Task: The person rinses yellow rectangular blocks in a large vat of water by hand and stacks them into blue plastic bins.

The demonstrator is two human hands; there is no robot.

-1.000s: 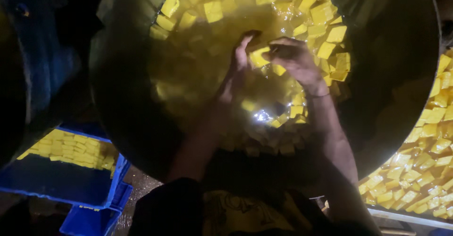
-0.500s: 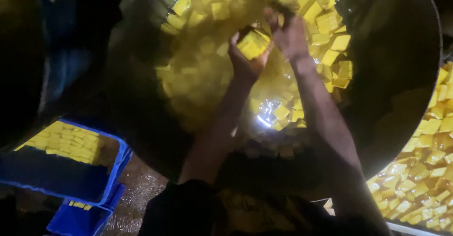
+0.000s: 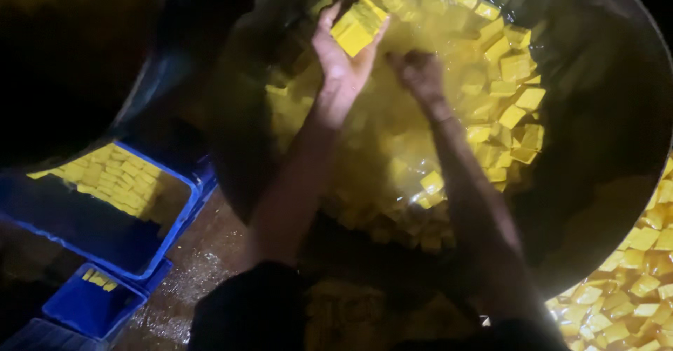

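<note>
At the far left, a shallow blue plastic crate holds a layer of small yellow cubes, and a second blue plastic crate below it carries only a few yellow pieces; both sit on a wet, dark floor. To the right of them stands a very large round metal pan filled with yellow liquid and many floating yellow square blocks. Over the pan's upper middle, the left hand is raised palm-up, its grip closed around a stack of yellow square blocks held clear of the liquid. Just beside it, the right hand dips into the liquid with fingers curled; whether its grip holds anything cannot be told. At the far right, past the pan's rim, lies a heap of loose yellow cubes.
</note>
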